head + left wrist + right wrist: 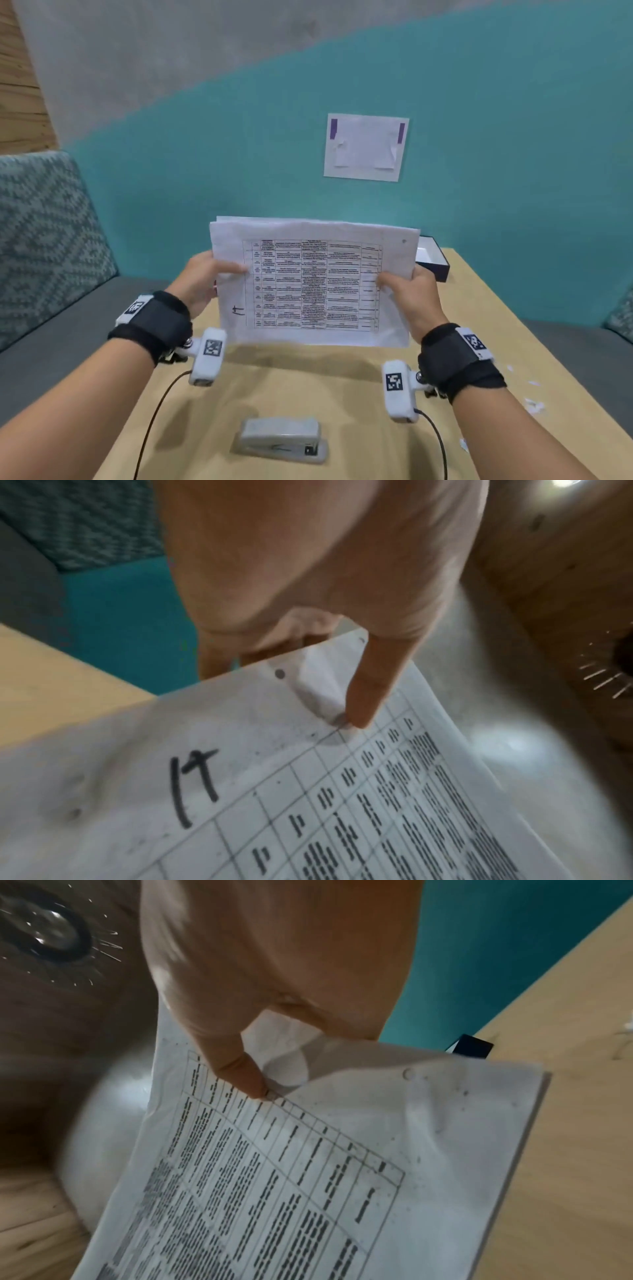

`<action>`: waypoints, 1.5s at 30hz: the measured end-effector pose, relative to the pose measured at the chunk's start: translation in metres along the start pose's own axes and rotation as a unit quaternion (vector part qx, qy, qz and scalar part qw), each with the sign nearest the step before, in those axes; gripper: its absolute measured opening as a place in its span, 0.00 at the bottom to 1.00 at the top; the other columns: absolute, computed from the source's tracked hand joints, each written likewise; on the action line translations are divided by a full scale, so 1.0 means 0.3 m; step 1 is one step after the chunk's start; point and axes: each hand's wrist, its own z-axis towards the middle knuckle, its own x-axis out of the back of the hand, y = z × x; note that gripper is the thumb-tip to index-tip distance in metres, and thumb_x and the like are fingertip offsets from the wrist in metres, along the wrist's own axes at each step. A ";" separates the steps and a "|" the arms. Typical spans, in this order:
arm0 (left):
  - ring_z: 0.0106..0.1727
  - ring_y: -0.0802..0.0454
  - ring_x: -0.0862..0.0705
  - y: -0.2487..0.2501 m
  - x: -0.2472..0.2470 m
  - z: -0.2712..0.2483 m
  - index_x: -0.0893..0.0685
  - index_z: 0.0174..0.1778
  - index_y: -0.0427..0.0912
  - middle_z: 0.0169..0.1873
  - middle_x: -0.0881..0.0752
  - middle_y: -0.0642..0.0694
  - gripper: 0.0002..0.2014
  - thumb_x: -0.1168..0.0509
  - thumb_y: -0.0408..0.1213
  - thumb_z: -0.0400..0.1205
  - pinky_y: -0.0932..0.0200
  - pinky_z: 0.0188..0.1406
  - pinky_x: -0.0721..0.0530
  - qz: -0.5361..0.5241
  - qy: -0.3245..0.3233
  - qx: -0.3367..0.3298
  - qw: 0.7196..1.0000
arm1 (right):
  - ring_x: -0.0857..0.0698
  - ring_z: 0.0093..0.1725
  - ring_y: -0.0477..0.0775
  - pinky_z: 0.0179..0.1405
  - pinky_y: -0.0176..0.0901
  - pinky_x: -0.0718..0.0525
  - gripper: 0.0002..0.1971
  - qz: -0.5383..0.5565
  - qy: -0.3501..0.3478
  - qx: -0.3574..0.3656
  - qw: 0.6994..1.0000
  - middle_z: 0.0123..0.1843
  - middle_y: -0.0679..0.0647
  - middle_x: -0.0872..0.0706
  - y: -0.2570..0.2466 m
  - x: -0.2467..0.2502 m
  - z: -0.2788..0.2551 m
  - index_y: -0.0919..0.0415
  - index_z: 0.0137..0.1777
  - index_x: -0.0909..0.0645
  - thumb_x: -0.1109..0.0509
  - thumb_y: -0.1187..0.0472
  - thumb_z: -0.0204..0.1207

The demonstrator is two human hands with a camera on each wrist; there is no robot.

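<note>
I hold a stack of white sheets (311,284) with a printed table in the air above the wooden table (308,383). My left hand (205,277) pinches its left edge, thumb on top, the fingers behind the sheets. My right hand (407,291) pinches the right edge the same way. The left wrist view shows the left hand (349,669) with its thumb pressed on the stack of sheets (274,791) near a handwritten "14". In the right wrist view the right hand (260,1047) has its thumb on the stack's (342,1150) table print. A grey stapler (282,438) lies on the table near me.
A dark open box (433,260) sits at the table's far right, partly behind the sheets. A sheet is taped to the teal wall (366,147). A grey sofa with a patterned cushion (44,233) stands to the left. Small paper scraps (534,404) lie at the right edge.
</note>
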 end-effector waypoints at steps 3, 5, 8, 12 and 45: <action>0.55 0.43 0.08 -0.033 -0.027 -0.001 0.12 0.62 0.35 0.56 0.07 0.41 0.16 0.28 0.23 0.78 0.43 0.60 0.13 0.015 0.061 -0.059 0.996 | 0.07 0.48 0.51 0.46 0.40 0.11 0.12 0.015 0.012 0.008 1.000 0.49 0.52 0.07 0.023 -0.023 -0.010 0.57 0.49 0.12 0.27 0.75 0.74; 0.49 0.51 0.08 -0.037 -0.053 -0.006 0.13 0.61 0.38 0.52 0.07 0.48 0.15 0.30 0.22 0.80 0.53 0.50 0.11 -0.003 0.083 -0.094 0.992 | 0.09 0.45 0.44 0.43 0.35 0.12 0.12 0.024 0.024 0.017 0.999 0.47 0.47 0.08 0.035 -0.041 -0.011 0.54 0.47 0.13 0.27 0.74 0.75; 0.48 0.55 0.08 -0.065 -0.072 -0.011 0.13 0.58 0.43 0.50 0.07 0.52 0.15 0.31 0.22 0.80 0.59 0.43 0.13 -0.003 0.079 -0.098 0.992 | 0.10 0.48 0.47 0.47 0.42 0.12 0.16 0.025 0.047 0.003 0.999 0.47 0.47 0.09 0.076 -0.050 -0.009 0.53 0.47 0.16 0.28 0.76 0.71; 0.58 0.43 0.11 -0.150 -0.070 -0.011 0.16 0.64 0.41 0.55 0.09 0.46 0.19 0.33 0.20 0.79 0.47 0.54 0.13 0.053 0.040 -0.043 0.997 | 0.11 0.54 0.57 0.61 0.59 0.13 0.18 0.007 0.036 -0.076 0.996 0.54 0.53 0.08 0.181 -0.038 -0.015 0.58 0.57 0.16 0.30 0.74 0.69; 0.60 0.47 0.20 0.014 -0.125 -0.037 0.27 0.67 0.45 0.68 0.18 0.39 0.29 0.24 0.27 0.74 0.54 0.58 0.25 -0.070 0.185 -0.086 0.977 | 0.11 0.49 0.45 0.54 0.44 0.14 0.10 0.074 0.033 0.085 0.993 0.51 0.49 0.10 -0.132 -0.056 0.003 0.57 0.55 0.17 0.29 0.72 0.81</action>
